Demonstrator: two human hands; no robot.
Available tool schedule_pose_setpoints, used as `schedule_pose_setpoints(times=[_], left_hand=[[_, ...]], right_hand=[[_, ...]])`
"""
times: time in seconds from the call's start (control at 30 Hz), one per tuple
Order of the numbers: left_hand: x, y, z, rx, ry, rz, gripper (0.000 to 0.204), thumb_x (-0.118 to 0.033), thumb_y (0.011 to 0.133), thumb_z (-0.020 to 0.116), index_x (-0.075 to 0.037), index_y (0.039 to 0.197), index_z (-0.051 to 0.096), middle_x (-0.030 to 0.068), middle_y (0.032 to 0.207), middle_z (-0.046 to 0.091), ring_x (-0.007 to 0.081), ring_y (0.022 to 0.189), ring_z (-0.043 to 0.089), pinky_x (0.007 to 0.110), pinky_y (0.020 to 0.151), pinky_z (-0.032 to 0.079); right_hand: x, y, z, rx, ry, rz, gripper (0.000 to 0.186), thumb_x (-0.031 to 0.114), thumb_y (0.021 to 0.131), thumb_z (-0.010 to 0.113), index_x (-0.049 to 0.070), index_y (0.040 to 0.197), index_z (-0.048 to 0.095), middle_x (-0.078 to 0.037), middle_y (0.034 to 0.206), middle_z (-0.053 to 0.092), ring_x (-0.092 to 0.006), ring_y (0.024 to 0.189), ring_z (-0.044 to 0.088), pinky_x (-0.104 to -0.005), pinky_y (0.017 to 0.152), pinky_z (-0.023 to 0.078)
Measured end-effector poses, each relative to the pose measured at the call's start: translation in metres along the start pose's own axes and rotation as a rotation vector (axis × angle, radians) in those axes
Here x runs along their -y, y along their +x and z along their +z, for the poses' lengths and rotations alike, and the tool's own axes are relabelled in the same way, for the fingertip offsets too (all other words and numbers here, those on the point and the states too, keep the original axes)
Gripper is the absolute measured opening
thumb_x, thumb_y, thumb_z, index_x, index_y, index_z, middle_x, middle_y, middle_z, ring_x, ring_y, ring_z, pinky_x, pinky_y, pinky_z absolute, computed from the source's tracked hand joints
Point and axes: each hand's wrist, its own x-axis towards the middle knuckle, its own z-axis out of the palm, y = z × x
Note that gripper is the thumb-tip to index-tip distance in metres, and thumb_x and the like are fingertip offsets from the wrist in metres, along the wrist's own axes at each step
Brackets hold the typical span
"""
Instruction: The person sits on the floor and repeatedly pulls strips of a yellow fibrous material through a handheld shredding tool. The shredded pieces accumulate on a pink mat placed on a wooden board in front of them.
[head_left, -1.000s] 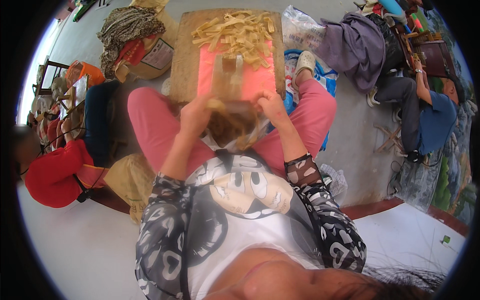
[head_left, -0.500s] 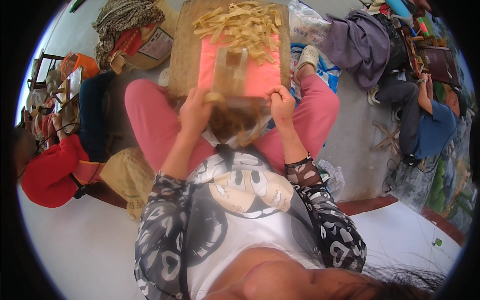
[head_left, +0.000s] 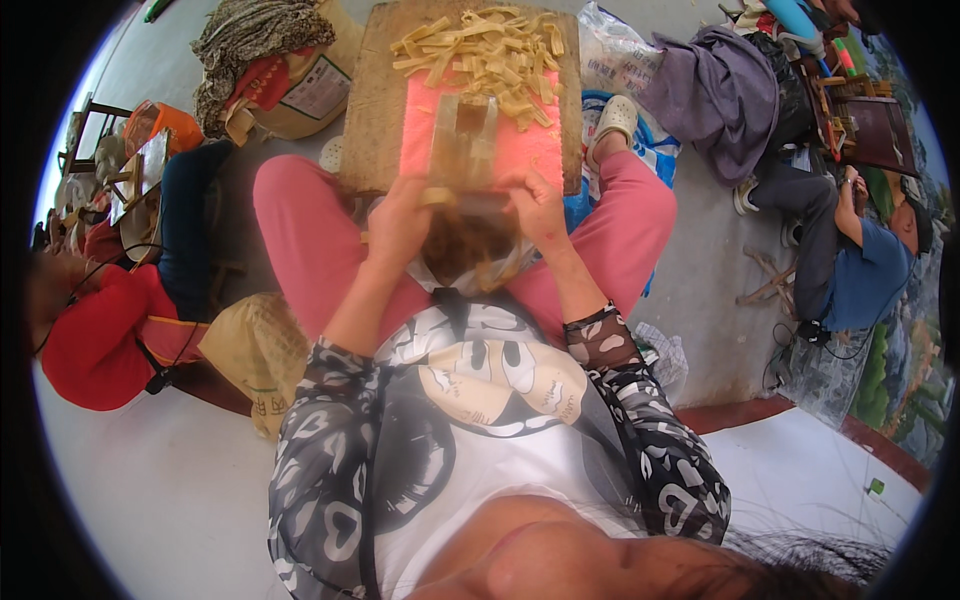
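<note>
A wooden board [head_left: 368, 90] lies before me with a pink mat [head_left: 415, 130] on it, a pile of pale yellow flat strips [head_left: 480, 50] at its far end and a translucent rectangular piece [head_left: 460, 140] in the middle. At the near edge my left hand [head_left: 400, 215] is closed on a yellow strip [head_left: 436, 196], blurred. My right hand [head_left: 535, 210] is closed at the board's right near edge; what its fingers hold is too small to make out. Below the board, between my hands, a bag [head_left: 465, 245] holds blurred brownish material.
A person in red [head_left: 110, 330] sits at left, a person in blue [head_left: 860, 280] at right. Around me lie a sack with patterned cloth [head_left: 285, 100], a tan sack [head_left: 255, 360], purple cloth [head_left: 715, 100], blue-white bags [head_left: 650, 140] and an orange bucket [head_left: 170, 125].
Both hands have shifted slightly at the board's near edge, the right one a little inward. The board sits higher in view than a second ago. The person in blue has moved their arms.
</note>
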Motion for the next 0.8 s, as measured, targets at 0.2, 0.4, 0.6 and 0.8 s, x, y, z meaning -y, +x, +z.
schedule_pose_setpoints(times=[0.2, 0.4, 0.6, 0.8], left_hand=[[-0.005, -0.006, 0.0, -0.024, 0.044, 0.327, 0.022, -0.002, 0.074, 0.06, -0.005, 0.096, 0.061, 0.0097, 0.096, 0.061, 0.0281, 0.083, 0.061, 0.035, 0.071, 0.048], [0.01, 0.006, -0.007, -0.075, 0.215, 0.278, 0.021, -0.006, 0.077, 0.061, -0.007, 0.098, 0.061, 0.0109, 0.081, 0.061, 0.0302, 0.075, 0.059, 0.038, 0.067, 0.046], [0.012, -0.008, 0.0, 0.014, 0.094, 0.244, 0.028, 0.0, 0.076, 0.057, -0.006, 0.103, 0.059, 0.0123, 0.086, 0.061, 0.0311, 0.08, 0.06, 0.038, 0.068, 0.048], [0.001, -0.019, 0.006, 0.352, 0.055, 0.026, 0.033, -0.005, 0.08, 0.049, -0.004, 0.113, 0.054, 0.0145, 0.082, 0.062, 0.0331, 0.079, 0.061, 0.038, 0.068, 0.048]], right_hand=[[0.037, -0.01, 0.01, 0.123, 0.379, 0.072, 0.02, 0.004, 0.085, 0.053, 0.002, 0.104, 0.06, -0.006, 0.096, 0.063, -0.0096, 0.073, 0.059, -0.0213, 0.061, 0.048], [0.029, -0.013, 0.006, 0.507, 0.274, 0.408, 0.027, 0.015, 0.087, 0.061, -0.001, 0.109, 0.057, -0.004, 0.086, 0.064, -0.0085, 0.067, 0.058, -0.0211, 0.063, 0.048], [0.039, -0.016, 0.01, 0.541, 0.21, 0.42, 0.022, 0.013, 0.089, 0.057, 0.0, 0.107, 0.057, -0.003, 0.079, 0.061, -0.0078, 0.066, 0.058, -0.0193, 0.057, 0.049], [0.032, -0.011, 0.005, 0.439, 0.481, 0.567, 0.015, 0.015, 0.09, 0.056, 0.002, 0.098, 0.057, 0.001, 0.064, 0.052, -0.0042, 0.049, 0.047, -0.0167, 0.039, 0.038]])
